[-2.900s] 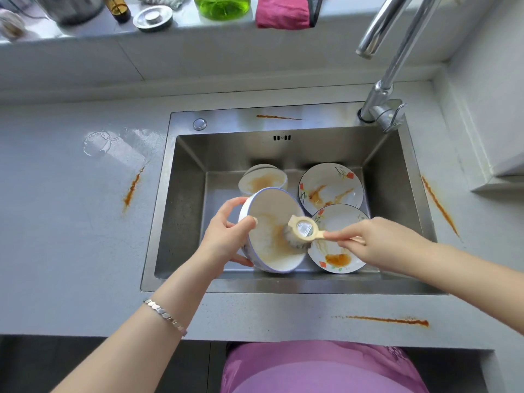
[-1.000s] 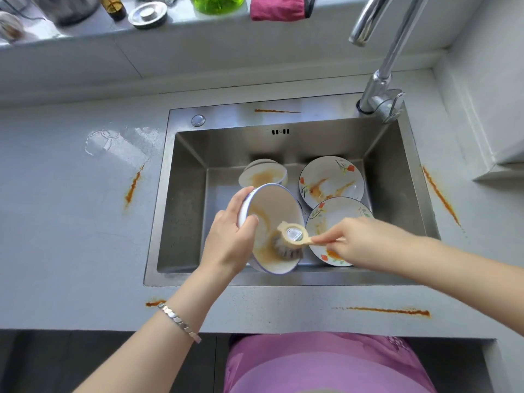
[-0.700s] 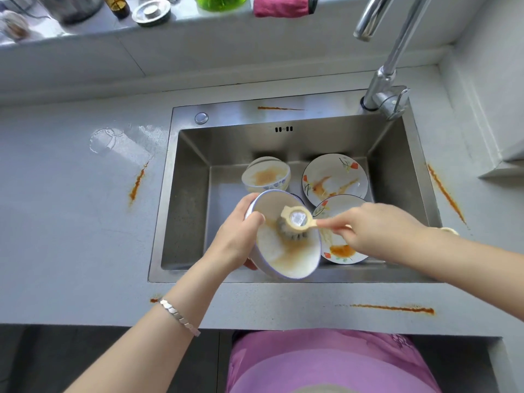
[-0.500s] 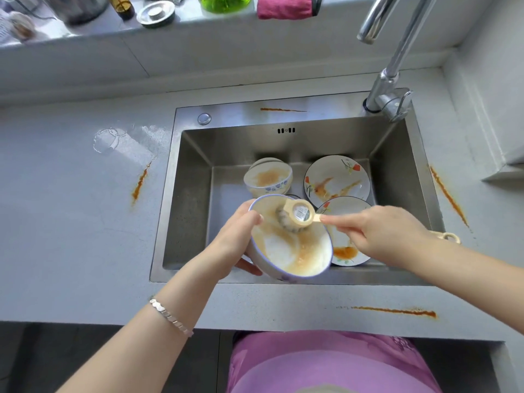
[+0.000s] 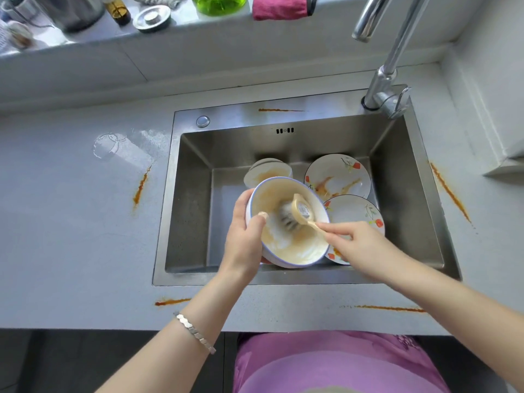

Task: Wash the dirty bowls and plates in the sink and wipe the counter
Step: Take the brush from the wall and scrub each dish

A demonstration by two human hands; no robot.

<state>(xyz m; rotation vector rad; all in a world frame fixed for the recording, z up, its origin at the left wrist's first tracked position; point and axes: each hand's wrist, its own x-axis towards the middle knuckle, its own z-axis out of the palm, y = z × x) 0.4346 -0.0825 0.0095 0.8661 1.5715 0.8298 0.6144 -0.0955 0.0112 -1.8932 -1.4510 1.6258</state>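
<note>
Over the steel sink (image 5: 192, 199), my left hand (image 5: 243, 236) grips the left rim of a white blue-rimmed bowl (image 5: 300, 251) smeared with brownish foam, thumb inside the rim. My right hand (image 5: 360, 245) pinches the handle of a beige dish brush (image 5: 297, 212), whose bristles press into the bowl's middle. A second dirty bowl (image 5: 266, 171) sits behind it on the sink floor. Two flowered plates with orange stains lie to the right, one at the back (image 5: 337, 177) and one nearer (image 5: 357, 211), partly hidden by my right hand.
Orange streaks mark the grey counter: left (image 5: 140, 185), front left (image 5: 171, 302), front right (image 5: 388, 308), right (image 5: 449, 191) and behind the sink (image 5: 279, 110). The faucet (image 5: 385, 78) rises at the back right. A pink cloth (image 5: 279, 7), green bottle (image 5: 218, 2) and sink strainer (image 5: 151, 17) sit on the sill.
The brush has circled inside the bowl and now sits in its middle. The bowl has tipped from on edge to facing up, and foam has spread over its inside.
</note>
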